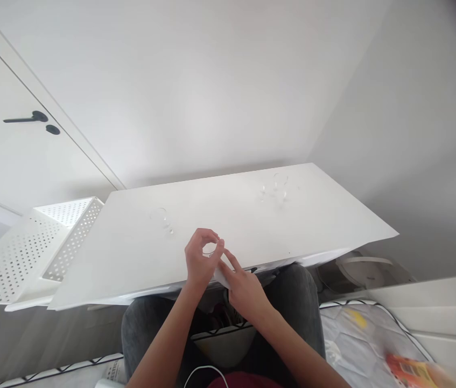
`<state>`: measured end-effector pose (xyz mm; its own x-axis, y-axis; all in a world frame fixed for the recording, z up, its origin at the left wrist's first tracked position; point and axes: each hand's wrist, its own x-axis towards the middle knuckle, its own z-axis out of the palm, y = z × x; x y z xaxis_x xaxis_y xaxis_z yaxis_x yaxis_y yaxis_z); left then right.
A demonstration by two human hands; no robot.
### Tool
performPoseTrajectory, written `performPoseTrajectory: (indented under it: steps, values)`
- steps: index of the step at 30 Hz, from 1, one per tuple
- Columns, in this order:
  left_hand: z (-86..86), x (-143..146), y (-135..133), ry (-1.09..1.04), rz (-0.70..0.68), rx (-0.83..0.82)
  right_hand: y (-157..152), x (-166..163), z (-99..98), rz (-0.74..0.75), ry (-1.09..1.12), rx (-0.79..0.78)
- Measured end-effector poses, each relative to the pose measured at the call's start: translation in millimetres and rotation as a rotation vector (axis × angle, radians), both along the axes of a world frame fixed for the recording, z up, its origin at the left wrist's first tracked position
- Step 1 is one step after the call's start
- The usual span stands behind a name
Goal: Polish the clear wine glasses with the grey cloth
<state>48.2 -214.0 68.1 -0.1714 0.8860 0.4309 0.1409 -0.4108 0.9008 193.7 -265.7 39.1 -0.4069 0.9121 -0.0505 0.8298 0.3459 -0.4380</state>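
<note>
My left hand [201,256] is above the near edge of the white table, its thumb and fingers curled in a ring. Inside that ring shows the curved rim of a clear glass [209,248]; the rest of it is hidden or too transparent to make out. Close against it on the right, my right hand [246,288] grips a white cloth or tissue [222,277], with its fingertips near the glass. On the tabletop to the left lies another clear glass item [165,220], faintly outlined. Several similar clear glass pieces [276,187] are grouped at the back right.
The white table [228,199] stands against a pale wall. A white perforated metal tray or shelf [66,237] adjoins its left end. Beyond is a door with a black handle [26,118]. An orange packet [409,371] lies on the quilted mat [357,339] at lower right.
</note>
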Motion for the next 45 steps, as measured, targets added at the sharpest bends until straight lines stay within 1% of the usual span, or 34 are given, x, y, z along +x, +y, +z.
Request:
performPoseTrajectory:
  steps: [3,8,13,17,20,24,27,31,34,36,38,40,42,45]
  values:
    - [-8.1,3.1,5.1,0.037,0.025,0.003,0.5,-4.7,-2.4,0.000,-0.035,0.009]
    - [-17.5,9.2,16.3,0.047,0.054,-0.005,1.6,-10.6,-10.1,0.077,-0.106,-0.011]
    - [-22.9,15.4,24.2,0.149,0.022,0.045,3.7,-15.1,-14.9,0.015,-0.147,-0.045]
    - [-24.9,19.5,28.1,0.192,0.014,0.057,6.2,-14.1,-12.0,-0.021,-0.190,-0.079]
    - [-24.0,24.5,31.7,0.233,-0.015,0.034,9.6,-10.4,-9.4,-0.045,-0.224,-0.094]
    - [-19.1,26.5,32.8,0.292,-0.045,0.050,18.1,4.4,-3.4,-0.087,-0.269,-0.121]
    - [-18.5,15.1,28.7,0.228,0.039,0.050,28.6,25.8,4.0,-0.091,-0.305,-0.133]
    - [-26.7,-19.0,21.9,0.188,0.261,-0.023,53.9,59.2,10.1,-0.132,-0.325,-0.177]
    - [-31.2,-47.7,16.3,0.138,0.392,-0.074,81.2,78.8,7.5,-0.229,-0.335,-0.193]
    - [-29.1,-62.9,11.2,0.103,0.480,-0.093,98.9,88.1,2.8,-0.289,-0.344,-0.197]
    - [-23.5,-73.8,5.2,0.088,0.564,-0.103,112.9,95.2,-3.1,-0.325,-0.341,-0.185]
    - [-17.3,-81.0,-0.4,0.079,0.608,-0.095,122.1,100.4,-9.1,-0.340,-0.328,-0.162]
    - [-13.2,-86.0,-4.4,0.083,0.623,-0.078,127.5,103.3,-14.2,-0.355,-0.313,-0.143]
    - [-13.5,-92.4,-6.0,0.030,0.632,-0.072,132.5,103.4,-18.6,-0.383,-0.301,-0.123]
